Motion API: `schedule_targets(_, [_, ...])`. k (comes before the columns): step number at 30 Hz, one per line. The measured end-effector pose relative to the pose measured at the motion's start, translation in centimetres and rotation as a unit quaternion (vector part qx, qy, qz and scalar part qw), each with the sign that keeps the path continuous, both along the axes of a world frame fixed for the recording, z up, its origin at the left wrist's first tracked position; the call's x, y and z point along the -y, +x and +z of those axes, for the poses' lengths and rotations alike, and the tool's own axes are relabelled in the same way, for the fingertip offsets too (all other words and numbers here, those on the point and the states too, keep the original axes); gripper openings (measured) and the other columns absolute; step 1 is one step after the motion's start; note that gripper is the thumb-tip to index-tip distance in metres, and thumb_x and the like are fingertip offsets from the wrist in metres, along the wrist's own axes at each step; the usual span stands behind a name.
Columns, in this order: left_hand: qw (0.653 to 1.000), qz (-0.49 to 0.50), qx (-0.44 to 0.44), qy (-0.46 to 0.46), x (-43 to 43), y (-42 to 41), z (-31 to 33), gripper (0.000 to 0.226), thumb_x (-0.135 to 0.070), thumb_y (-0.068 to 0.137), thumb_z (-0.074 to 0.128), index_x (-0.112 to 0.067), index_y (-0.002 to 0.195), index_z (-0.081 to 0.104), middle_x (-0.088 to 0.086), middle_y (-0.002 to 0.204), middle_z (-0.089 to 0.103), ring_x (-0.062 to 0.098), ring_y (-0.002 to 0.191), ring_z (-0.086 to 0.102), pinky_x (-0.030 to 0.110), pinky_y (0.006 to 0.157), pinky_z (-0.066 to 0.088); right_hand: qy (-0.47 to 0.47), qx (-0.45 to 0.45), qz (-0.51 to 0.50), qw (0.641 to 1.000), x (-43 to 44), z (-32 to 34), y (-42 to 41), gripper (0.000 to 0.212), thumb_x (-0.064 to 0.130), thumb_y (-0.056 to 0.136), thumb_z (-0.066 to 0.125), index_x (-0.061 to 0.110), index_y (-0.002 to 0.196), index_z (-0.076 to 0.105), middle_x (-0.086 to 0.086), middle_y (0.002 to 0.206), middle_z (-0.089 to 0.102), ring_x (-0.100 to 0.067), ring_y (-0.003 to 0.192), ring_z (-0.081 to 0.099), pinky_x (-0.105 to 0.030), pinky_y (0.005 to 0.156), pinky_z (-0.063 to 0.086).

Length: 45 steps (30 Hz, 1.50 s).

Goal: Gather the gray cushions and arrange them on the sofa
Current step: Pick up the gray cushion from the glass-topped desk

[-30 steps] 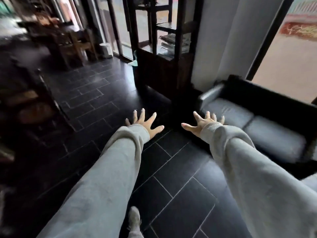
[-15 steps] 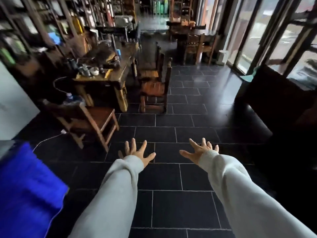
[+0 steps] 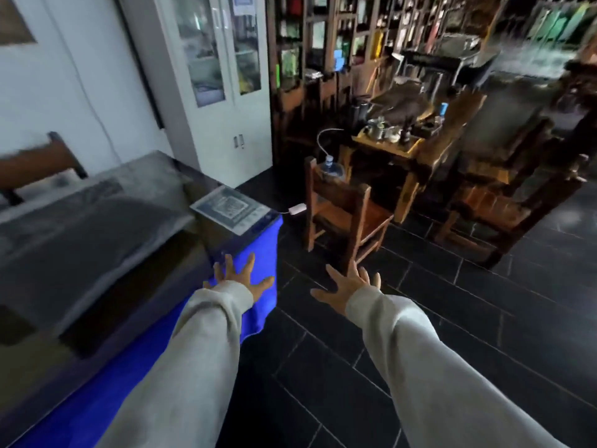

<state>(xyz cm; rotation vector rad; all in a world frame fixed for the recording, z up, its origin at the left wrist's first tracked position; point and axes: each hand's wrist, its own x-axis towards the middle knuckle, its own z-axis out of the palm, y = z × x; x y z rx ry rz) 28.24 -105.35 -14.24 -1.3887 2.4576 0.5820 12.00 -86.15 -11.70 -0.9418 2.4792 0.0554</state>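
Gray cushions (image 3: 87, 234) lie flat and blurred on a table with a blue cloth (image 3: 258, 253) at the left. My left hand (image 3: 237, 279) is stretched out with fingers spread, over the blue cloth's corner, right of the cushions. My right hand (image 3: 350, 286) is also spread open, held over the dark tiled floor. Both hands hold nothing. The sofa is out of view.
A printed sheet (image 3: 231, 208) lies on the table's far corner. A wooden chair (image 3: 342, 215) stands just ahead, with a water bottle (image 3: 331, 171) behind it. A cluttered wooden table (image 3: 397, 137), more chairs, a white cabinet (image 3: 219, 85) and shelves fill the back.
The view has swung left, from the sofa past the room's middle to the blue-cloth table with the cushions. Both hands stay outstretched and open.
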Motion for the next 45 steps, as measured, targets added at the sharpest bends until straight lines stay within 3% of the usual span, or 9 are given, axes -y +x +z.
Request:
schedule_targets(12, [0.97,0.228,0.056,0.062,16.5,18.1,-3.6,0.095,-0.087,0.084,0.037,-0.05,0.157,-0.009,0.005,0.17,-0.019,0.037,0.155,-0.015,0.063,0.12,0.008,0.056,0.024,0.226,0.972,26.4,-4.9,8.3,0.096,0.09,0.083,0.035,0.049,0.162,-0.002,-0.009,0.174,-0.011,-0.034,0.159,-0.003,-0.06,0.124,-0.003])
schedule_targets(21, [0.919,0.383,0.059,0.068,27.3,21.5,-8.2,0.089,-0.086,0.085,0.034,-0.056,0.154,-0.014,0.002,0.169,-0.023,0.036,0.155,-0.016,0.063,0.121,0.011,0.042,0.075,0.31,0.947,46.2,-6.2,7.2,0.095,0.085,0.086,0.041,0.046,0.163,0.0,-0.011,0.174,-0.009,-0.034,0.159,0.0,-0.059,0.125,0.001])
schedule_targets(25, [0.892,0.44,0.07,0.081,29.1,21.8,-9.9,0.1,-0.088,0.078,0.044,-0.057,0.152,-0.016,0.003,0.169,-0.022,0.039,0.155,-0.01,0.064,0.12,0.017,0.056,0.106,0.332,0.935,52.2,-8.0,6.4,0.098,0.079,0.089,0.047,0.043,0.163,-0.005,-0.014,0.172,-0.014,-0.037,0.159,-0.004,-0.058,0.125,0.003])
schedule_targets(30, [0.901,0.41,0.118,0.074,30.4,22.3,-10.5,0.125,-0.087,0.067,0.062,-0.062,0.136,-0.039,0.003,0.162,-0.04,0.044,0.153,-0.012,0.063,0.116,0.027,0.045,0.128,0.33,0.934,57.2,-10.4,6.1,0.119,0.052,0.086,0.076,0.05,0.158,-0.019,-0.014,0.168,-0.03,-0.039,0.157,-0.013,-0.057,0.125,0.007])
schedule_targets(34, [0.904,0.418,0.077,0.055,30.7,23.0,-11.8,0.097,-0.101,0.063,0.031,-0.074,0.127,-0.037,-0.005,0.165,-0.033,0.044,0.153,-0.01,0.065,0.119,0.019,0.071,0.109,0.341,0.931,59.0,-12.5,5.9,0.129,0.046,0.085,0.079,0.054,0.149,-0.032,-0.016,0.166,-0.034,-0.042,0.156,-0.017,-0.061,0.125,0.005])
schedule_targets(38, [0.922,0.383,0.04,0.039,31.3,23.4,-12.8,0.112,-0.11,0.043,0.026,-0.075,0.134,-0.028,-0.008,0.162,-0.039,0.047,0.152,-0.013,0.066,0.119,0.019,0.074,0.089,0.324,0.939,60.3,-12.9,5.2,0.134,0.056,0.08,0.079,0.056,0.146,-0.037,-0.02,0.169,-0.02,-0.044,0.157,-0.005,-0.062,0.125,0.007])
schedule_targets(42, [0.918,0.384,0.066,0.075,31.3,24.6,-14.8,0.121,-0.111,0.036,0.022,-0.07,0.131,-0.039,-0.008,0.146,-0.059,0.047,0.15,-0.022,0.061,0.121,0.02,0.136,0.108,0.334,0.927,62.9,-13.7,5.8,0.139,0.052,0.077,0.084,0.058,0.143,-0.038,-0.019,0.169,-0.012,-0.046,0.155,0.006,-0.061,0.123,0.018])
schedule_targets(44, [0.917,0.387,0.076,0.069,30.5,24.5,-15.1,0.119,-0.111,0.03,0.009,-0.068,0.128,-0.044,-0.001,0.152,-0.054,0.049,0.149,-0.022,0.061,0.121,0.02,0.164,0.103,0.334,0.922,62.8,-14.1,6.4,0.14,0.05,0.078,0.083,0.056,0.142,-0.041,-0.019,0.169,-0.016,-0.046,0.155,0.006,-0.061,0.124,0.019])
schedule_targets(45, [0.92,0.38,0.07,0.058,31.4,24.9,-15.3,0.119,-0.111,0.031,0.007,-0.068,0.133,-0.037,0.004,0.16,-0.043,0.052,0.15,-0.015,0.064,0.119,0.023,0.163,0.098,0.329,0.925,63.5,-14.6,7.1,0.139,0.048,0.08,0.082,0.054,0.142,-0.043,-0.02,0.168,-0.018,-0.046,0.155,0.005,-0.06,0.124,0.018])
